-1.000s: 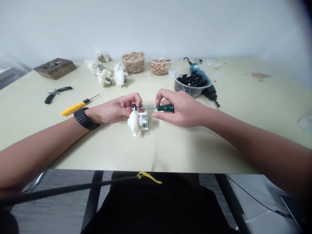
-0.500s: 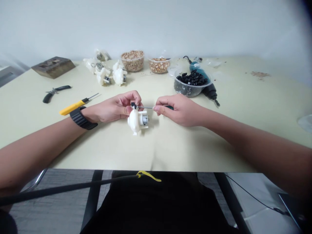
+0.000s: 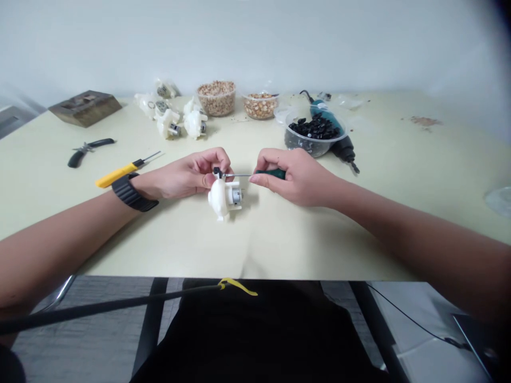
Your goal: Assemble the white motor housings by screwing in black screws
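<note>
While your left hand keeps a pinch grip on the white motor unit by its far end, at the black piece, mid-bench, it looks light, stiff, maybe slick; hold the plastic, off the silver motor. The green screwdriver points left, your right hand's grip closed round it.

table | left: block, pliers, yellow screwdriver | back: white units, two tubs | right: third tub, drill, crumbs

The left hand pinched. The right hand faced it, curled in a grip. Both forearms slanted inward.
</note>
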`<state>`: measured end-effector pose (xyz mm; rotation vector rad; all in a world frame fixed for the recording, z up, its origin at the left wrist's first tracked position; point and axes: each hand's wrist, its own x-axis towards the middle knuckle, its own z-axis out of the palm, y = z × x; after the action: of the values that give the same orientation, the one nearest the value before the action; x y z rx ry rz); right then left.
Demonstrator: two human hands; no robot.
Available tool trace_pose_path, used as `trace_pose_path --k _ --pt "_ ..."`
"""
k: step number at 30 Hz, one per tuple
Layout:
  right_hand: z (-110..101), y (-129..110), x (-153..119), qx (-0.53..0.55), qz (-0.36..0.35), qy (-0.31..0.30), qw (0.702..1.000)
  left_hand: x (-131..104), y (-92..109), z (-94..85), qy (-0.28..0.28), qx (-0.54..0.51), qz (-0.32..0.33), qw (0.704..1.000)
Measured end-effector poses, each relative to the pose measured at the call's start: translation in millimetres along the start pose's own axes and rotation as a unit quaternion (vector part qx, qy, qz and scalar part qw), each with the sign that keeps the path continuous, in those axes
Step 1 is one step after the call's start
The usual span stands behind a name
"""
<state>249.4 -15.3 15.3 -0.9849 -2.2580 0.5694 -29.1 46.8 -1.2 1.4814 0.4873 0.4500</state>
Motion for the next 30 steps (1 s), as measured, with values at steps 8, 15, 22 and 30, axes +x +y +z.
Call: trace_pose_path --k 8,15,22,30 --pt "-1 -2 5 0.097 0.113 -0.073 0.986 0 5 3.0 -0.007 0.006 0.018 1.000" --pt "7 5 -3 0.007 -0.028 0.030 0.999 0 0 -1.0 -0.008 0.001 0.006 1.000" --pt "6 6 -4 -0.033 -0.054 0.044 0.997 2 -1 3.1 -0.006 -0.019 0.010 1.000" --pt "6 8 -6 -0.066 -0.085 0.047 0.993 1 2 4.0 -0.005 -0.008 0.015 1.000"
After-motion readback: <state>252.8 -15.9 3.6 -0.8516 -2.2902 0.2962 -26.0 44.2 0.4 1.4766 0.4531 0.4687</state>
